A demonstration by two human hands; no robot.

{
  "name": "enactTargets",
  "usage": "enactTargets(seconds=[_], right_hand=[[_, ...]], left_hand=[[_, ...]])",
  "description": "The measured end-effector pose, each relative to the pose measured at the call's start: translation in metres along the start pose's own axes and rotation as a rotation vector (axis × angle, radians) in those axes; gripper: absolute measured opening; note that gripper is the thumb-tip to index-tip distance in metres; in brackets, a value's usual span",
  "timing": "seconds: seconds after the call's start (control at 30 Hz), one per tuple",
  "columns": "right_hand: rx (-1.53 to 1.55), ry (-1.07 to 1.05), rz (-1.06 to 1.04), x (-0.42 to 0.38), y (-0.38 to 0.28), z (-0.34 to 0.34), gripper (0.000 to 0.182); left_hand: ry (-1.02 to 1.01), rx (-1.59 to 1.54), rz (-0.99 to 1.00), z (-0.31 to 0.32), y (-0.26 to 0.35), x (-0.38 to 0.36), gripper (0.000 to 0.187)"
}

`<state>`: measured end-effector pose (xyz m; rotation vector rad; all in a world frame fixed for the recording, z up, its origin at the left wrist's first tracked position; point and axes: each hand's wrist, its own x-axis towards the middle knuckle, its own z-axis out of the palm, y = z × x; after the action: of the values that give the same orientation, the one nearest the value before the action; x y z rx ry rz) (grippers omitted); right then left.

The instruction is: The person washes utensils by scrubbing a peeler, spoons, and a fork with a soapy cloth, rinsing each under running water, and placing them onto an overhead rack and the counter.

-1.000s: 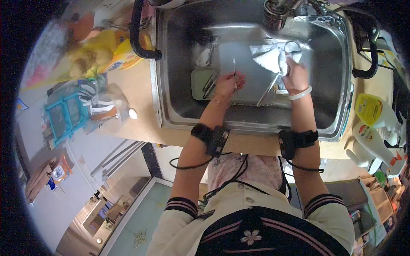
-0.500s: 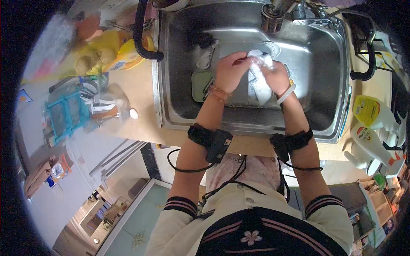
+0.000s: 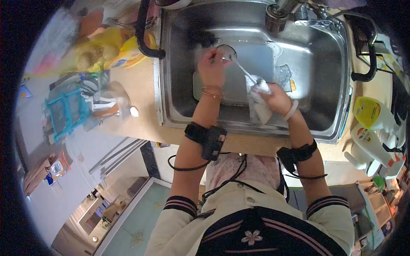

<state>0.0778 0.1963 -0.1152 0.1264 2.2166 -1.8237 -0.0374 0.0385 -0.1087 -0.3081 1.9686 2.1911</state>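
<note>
Over the steel sink (image 3: pixel 318 104), the two hands are apart. The right hand (image 3: pixel 277 100) is clamped on a white cloth (image 3: pixel 259 113), which is wrapped around the lower part of the handle of a metal ladle (image 3: pixel 245 70). The ladle extends diagonally from the cloth toward the left hand (image 3: pixel 212 68), its round head at the left fingertips. The left hand is blurred; whether its fingers grip the head or only touch it cannot be told.

A shallow pale green tray (image 3: pixel 197 87) lies in the basin, partly behind the left forearm. A clear, crumpled-looking item (image 3: pixel 282 76) and a small orange-yellow piece (image 3: pixel 293 85) lie beyond the right hand. The faucet (image 3: pixel 276 19) is above the far side of the basin. On the counter (image 3: pixel 147 128), a yellow-labelled bottle (image 3: pixel 367 111) stands to the right of the sink.
</note>
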Motion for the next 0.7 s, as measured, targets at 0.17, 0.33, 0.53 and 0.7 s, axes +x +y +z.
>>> enactTargets(seconds=[0.17,0.33,0.53,0.7], right_hand=[[-0.072,0.098,0.070,0.016,-0.020,0.002,0.035],[-0.187,-0.069,0.190,-0.002,0.003,0.004,0.020],[-0.182,0.041,-0.078,0.002,0.008,-0.008,0.029],[-0.302,0.029,0.000,0.002,0.005,0.002,0.029]], left_hand=[[-0.149,0.477,0.141,0.014,-0.021,-0.026,0.008],[0.115,0.193,-0.026,-0.010,0.004,0.000,0.011],[0.133,-0.044,-0.039,-0.013,-0.015,-0.005,0.014],[0.071,-0.063,-0.113,0.000,-0.015,-0.018,0.015]])
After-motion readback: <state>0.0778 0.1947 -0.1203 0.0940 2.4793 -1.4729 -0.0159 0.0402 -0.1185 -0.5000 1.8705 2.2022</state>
